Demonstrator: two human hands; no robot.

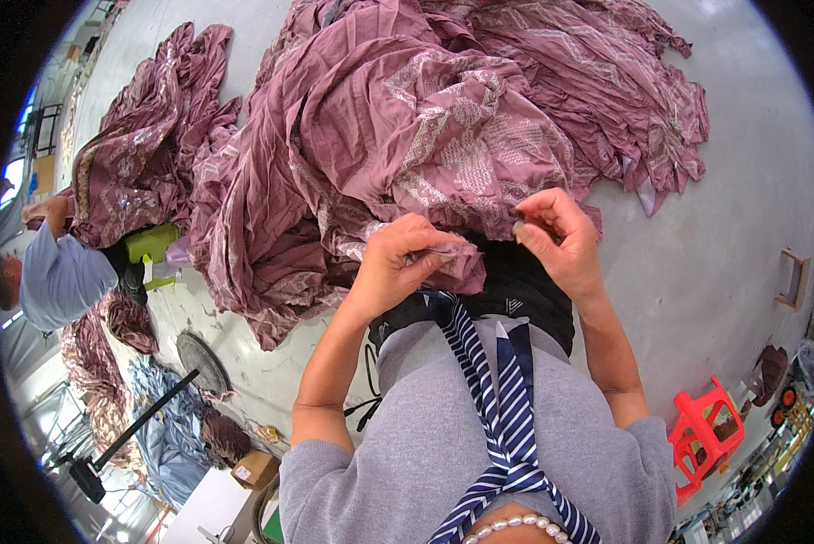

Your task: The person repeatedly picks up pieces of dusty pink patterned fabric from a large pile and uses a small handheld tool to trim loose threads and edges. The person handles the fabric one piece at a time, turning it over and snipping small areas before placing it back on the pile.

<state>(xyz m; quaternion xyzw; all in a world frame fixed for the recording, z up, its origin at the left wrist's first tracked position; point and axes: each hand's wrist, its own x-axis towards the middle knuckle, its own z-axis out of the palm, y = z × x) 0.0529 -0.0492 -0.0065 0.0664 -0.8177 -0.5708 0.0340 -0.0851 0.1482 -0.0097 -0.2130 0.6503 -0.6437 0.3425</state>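
Observation:
A big heap of mauve cloth (353, 118) with pale patterned bands lies before me and spills toward my lap. My left hand (396, 263) is closed on a bunched edge of this cloth, pinched between thumb and fingers. To its right, my right hand (561, 243) is held close to the cloth's near edge, thumb and forefinger curled together. Something small and dark shows at those fingertips, too small to name.
At the left, another person (62, 281) in a light blue top handles more mauve cloth beside a green stool (153, 245). A red plastic stool (708, 435) is at the lower right. A round black base (203, 363) with a pole and blue cloth (158, 426) are at the lower left.

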